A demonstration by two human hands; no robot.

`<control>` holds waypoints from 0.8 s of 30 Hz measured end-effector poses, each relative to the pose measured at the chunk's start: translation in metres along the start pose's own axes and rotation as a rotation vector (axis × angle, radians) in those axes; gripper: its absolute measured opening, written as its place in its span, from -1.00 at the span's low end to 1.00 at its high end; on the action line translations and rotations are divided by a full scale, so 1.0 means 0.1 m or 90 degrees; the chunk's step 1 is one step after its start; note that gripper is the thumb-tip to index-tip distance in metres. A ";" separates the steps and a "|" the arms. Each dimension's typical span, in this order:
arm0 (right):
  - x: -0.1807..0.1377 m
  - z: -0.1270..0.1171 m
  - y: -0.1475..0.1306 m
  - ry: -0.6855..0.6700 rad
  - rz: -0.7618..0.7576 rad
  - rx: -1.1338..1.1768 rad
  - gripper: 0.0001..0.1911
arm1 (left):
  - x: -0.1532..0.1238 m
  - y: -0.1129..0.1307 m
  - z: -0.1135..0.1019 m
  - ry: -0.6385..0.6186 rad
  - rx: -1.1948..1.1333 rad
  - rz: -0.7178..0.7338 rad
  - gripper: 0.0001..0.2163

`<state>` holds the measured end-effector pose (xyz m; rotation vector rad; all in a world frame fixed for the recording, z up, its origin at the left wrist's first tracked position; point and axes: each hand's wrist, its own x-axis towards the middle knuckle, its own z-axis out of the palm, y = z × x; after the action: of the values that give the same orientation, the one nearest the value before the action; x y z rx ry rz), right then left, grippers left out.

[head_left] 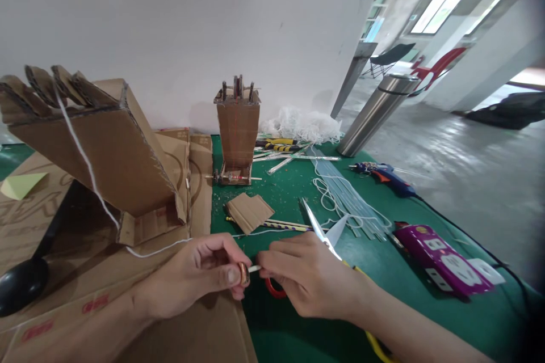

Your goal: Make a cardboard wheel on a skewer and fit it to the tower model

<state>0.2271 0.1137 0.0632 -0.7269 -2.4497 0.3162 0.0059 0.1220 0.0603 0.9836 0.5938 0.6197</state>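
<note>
Between the thumb and fingers of my left hand (213, 269) is a small round brown roll (244, 274). A short pale stick (254, 268) joins it to my right hand (298, 272), whose fingers pinch the stick's other end. Scissors (319, 227) lie with spread blades just beyond my right hand, and a red handle loop (276, 289) shows beneath it. White string (83, 144) hangs from a large cardboard model (97, 153) with finger-like strips on top and runs along the cardboard toward my left hand.
Behind stands a smaller cardboard model (237, 133) with an axle. Around it are a cardboard piece (250, 212), pliers (279, 143) and clear glue sticks (344, 193). To the right are a steel flask (377, 116), glue gun (389, 177) and purple power strip (443, 261). A black ladle (23, 286) lies left.
</note>
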 end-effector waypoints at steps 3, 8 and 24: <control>-0.01 -0.02 -0.01 -0.056 0.044 0.160 -0.75 | -0.03 0.00 -0.01 -0.012 0.045 0.001 -0.83; 0.01 -0.04 -0.01 -0.150 0.134 0.398 -0.76 | -0.06 0.02 0.01 -0.038 0.107 0.015 -0.90; 0.04 -0.01 0.00 -0.018 0.140 0.257 -0.86 | 0.00 0.02 -0.02 0.005 0.031 0.018 -0.84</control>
<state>0.2244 0.1160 0.0657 -0.8122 -2.2293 0.8811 0.0037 0.1235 0.0610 1.0377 0.6046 0.6368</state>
